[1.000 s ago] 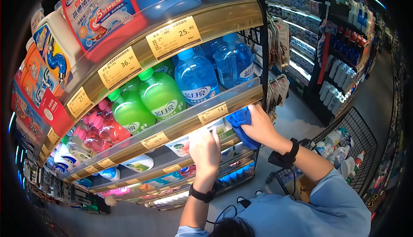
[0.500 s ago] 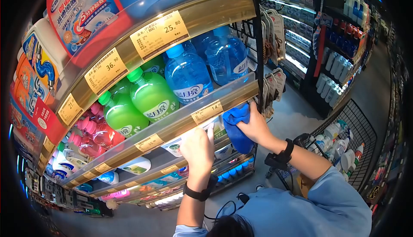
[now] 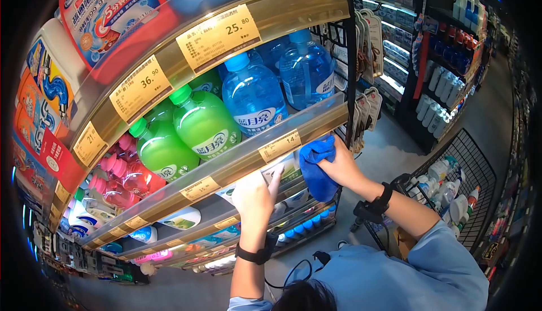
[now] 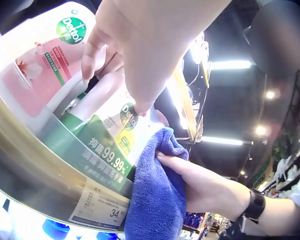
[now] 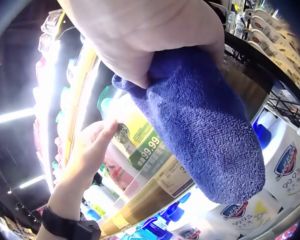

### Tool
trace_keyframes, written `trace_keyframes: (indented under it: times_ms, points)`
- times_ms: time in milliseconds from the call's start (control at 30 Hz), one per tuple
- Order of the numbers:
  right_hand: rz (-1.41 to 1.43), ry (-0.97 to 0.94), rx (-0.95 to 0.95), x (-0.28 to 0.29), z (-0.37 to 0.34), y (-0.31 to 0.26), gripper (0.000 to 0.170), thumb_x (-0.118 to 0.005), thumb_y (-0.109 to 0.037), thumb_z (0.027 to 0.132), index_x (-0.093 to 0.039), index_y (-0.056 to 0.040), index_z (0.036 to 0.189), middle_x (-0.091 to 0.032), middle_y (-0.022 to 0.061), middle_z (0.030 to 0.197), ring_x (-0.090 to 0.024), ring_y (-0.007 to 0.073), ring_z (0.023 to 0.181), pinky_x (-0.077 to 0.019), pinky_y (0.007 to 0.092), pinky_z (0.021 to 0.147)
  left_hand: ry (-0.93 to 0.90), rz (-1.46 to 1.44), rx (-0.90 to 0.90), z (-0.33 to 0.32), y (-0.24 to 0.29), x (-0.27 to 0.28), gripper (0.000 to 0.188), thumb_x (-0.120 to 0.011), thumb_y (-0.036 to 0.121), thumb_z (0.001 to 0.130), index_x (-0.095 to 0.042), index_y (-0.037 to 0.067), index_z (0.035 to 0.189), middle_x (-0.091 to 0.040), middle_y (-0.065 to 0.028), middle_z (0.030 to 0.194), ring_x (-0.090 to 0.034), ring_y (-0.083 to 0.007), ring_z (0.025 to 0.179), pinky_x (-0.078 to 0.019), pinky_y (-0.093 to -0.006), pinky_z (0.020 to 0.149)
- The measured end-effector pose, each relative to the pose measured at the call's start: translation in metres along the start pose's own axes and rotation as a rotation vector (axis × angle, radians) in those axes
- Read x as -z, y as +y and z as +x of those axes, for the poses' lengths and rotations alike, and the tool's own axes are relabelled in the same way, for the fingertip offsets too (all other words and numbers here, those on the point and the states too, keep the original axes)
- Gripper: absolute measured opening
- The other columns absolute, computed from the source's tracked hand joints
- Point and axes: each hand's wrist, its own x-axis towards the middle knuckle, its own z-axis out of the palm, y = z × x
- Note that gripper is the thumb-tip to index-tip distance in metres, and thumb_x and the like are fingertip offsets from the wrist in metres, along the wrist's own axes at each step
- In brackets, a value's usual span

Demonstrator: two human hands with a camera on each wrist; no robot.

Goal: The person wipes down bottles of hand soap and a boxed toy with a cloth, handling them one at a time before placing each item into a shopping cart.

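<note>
Gathering the soft blue textile cloth [image 3: 317, 181] shorter is probably advisable, since its loose end hangs below the grip of the right hand [image 3: 340, 167], by which its top is grasped. It is held at four o'clock in the head view, before the shelf's right end; the white paper price card [image 4: 100, 205] just beside it is best left undragged. At eight o'clock from the cloth, a white-and-yellow plastic bottle with a green label [image 5: 135, 131] is touched by the left hand [image 3: 255, 198]; whether that grip is clasped round it cannot be told. Light steadying seems wise, lest the pink-and-white plastic bottle [image 4: 35, 85] be knocked.

Overhead reach is limited by the gold-toned shelf edging [image 3: 240, 167]. Rounded translucent green bottles [image 3: 206, 124] are ranged between nine and ten o'clock, clear blue bottles [image 3: 257, 93] between eleven and twelve. A bottle-laden black wire cart [image 3: 480, 154] is parked between three and four.
</note>
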Motion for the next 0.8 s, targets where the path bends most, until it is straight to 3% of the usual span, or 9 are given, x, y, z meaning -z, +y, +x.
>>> trace_keyframes:
  times_ms: [233, 300, 333, 400, 433, 500, 567, 667, 800]
  points:
    - [0.066, 0.032, -0.032, -0.002, -0.002, -0.001, 0.057, -0.068, -0.033, 0.073, -0.042, -0.0003, 0.112, -0.056, 0.0242, 0.107, -0.054, 0.0392, 0.101, -0.0434, 0.0415, 0.086, -0.072, -0.009, -0.045, -0.001, -0.008, 0.002, 0.046, -0.067, 0.047, 0.073, -0.062, 0.001, 0.076, -0.060, -0.0146, 0.066, -0.058, -0.0306, 0.057, -0.0479, -0.0361, 0.053]
    - [0.060, 0.001, -0.088, 0.001, 0.000, -0.004, 0.059, -0.068, -0.034, 0.073, -0.042, -0.0006, 0.113, -0.056, 0.0240, 0.106, -0.055, 0.0390, 0.100, -0.0436, 0.0414, 0.085, -0.285, -0.065, 0.048, -0.004, -0.005, 0.005, 0.043, -0.069, 0.040, 0.074, -0.060, -0.001, 0.085, -0.060, -0.0179, 0.076, -0.059, -0.0312, 0.067, -0.0482, -0.0356, 0.058]
    - [0.054, -0.029, -0.145, 0.002, 0.000, -0.004, 0.060, -0.069, -0.036, 0.073, -0.041, -0.0009, 0.114, -0.057, 0.0239, 0.105, -0.055, 0.0388, 0.100, -0.0439, 0.0414, 0.085, -0.287, -0.067, 0.050, -0.008, -0.001, 0.008, 0.043, -0.069, 0.040, 0.074, -0.060, -0.001, 0.085, -0.060, -0.0179, 0.076, -0.059, -0.0312, 0.067, -0.0482, -0.0356, 0.058]
    - [0.032, -0.001, -0.122, 0.001, 0.001, -0.004, 0.060, -0.069, -0.037, 0.073, -0.042, -0.0013, 0.114, -0.057, 0.0235, 0.106, -0.055, 0.0385, 0.100, -0.0438, 0.0412, 0.085, -0.265, -0.289, 0.123, -0.014, 0.010, 0.014, 0.043, -0.070, 0.027, 0.075, -0.056, -0.004, 0.102, -0.059, -0.0203, 0.091, -0.057, -0.0358, 0.084, -0.0468, -0.0385, 0.071]
    - [0.017, 0.025, -0.106, 0.000, -0.001, -0.004, 0.060, -0.069, -0.038, 0.073, -0.043, -0.0018, 0.113, -0.057, 0.0231, 0.106, -0.055, 0.0381, 0.101, -0.0438, 0.0410, 0.085, -0.267, -0.291, 0.125, -0.019, 0.017, 0.017, 0.043, -0.070, 0.027, 0.075, -0.056, -0.004, 0.102, -0.059, -0.0203, 0.091, -0.057, -0.0358, 0.084, -0.0468, -0.0385, 0.071]
    - [0.035, 0.027, -0.068, -0.004, 0.000, 0.005, 0.059, -0.069, -0.038, 0.073, -0.043, -0.0021, 0.113, -0.057, 0.0227, 0.106, -0.055, 0.0379, 0.101, -0.0438, 0.0408, 0.085, 0.042, -0.191, 0.132, -0.027, 0.029, 0.023, 0.047, -0.068, 0.018, 0.077, -0.049, -0.005, 0.113, -0.055, -0.0222, 0.105, -0.055, -0.0347, 0.095, -0.0469, -0.0376, 0.075]
    - [0.053, 0.024, -0.028, -0.005, 0.001, 0.008, 0.058, -0.069, -0.037, 0.074, -0.044, -0.0024, 0.112, -0.057, 0.0222, 0.107, -0.055, 0.0377, 0.101, -0.0438, 0.0406, 0.085, 0.010, -0.314, 0.209, -0.036, 0.028, 0.025, 0.049, -0.065, 0.015, 0.078, -0.047, -0.005, 0.118, -0.055, -0.0211, 0.105, -0.055, -0.0353, 0.095, -0.0459, -0.0392, 0.079]
    - [0.110, -0.010, -0.059, -0.004, -0.001, 0.006, 0.056, -0.069, -0.037, 0.073, -0.046, -0.0024, 0.111, -0.057, 0.0219, 0.107, -0.055, 0.0372, 0.102, -0.0436, 0.0404, 0.085, -0.220, -0.554, 0.427, -0.049, 0.025, 0.025, 0.050, -0.063, 0.015, 0.081, -0.044, -0.006, 0.123, -0.056, -0.0229, 0.107, -0.056, -0.0324, 0.099, -0.0439, -0.0379, 0.084]
    - [0.111, 0.023, -0.069, -0.008, -0.001, 0.009, 0.059, -0.069, -0.037, 0.073, -0.044, -0.0020, 0.114, -0.057, 0.0222, 0.108, -0.055, 0.0378, 0.102, -0.0434, 0.0408, 0.086, -0.279, -0.492, 0.429, -0.053, 0.025, 0.018, 0.051, -0.060, 0.021, 0.084, -0.044, -0.006, 0.123, -0.057, -0.0238, 0.105, -0.056, -0.0331, 0.099, -0.0443, -0.0393, 0.083]
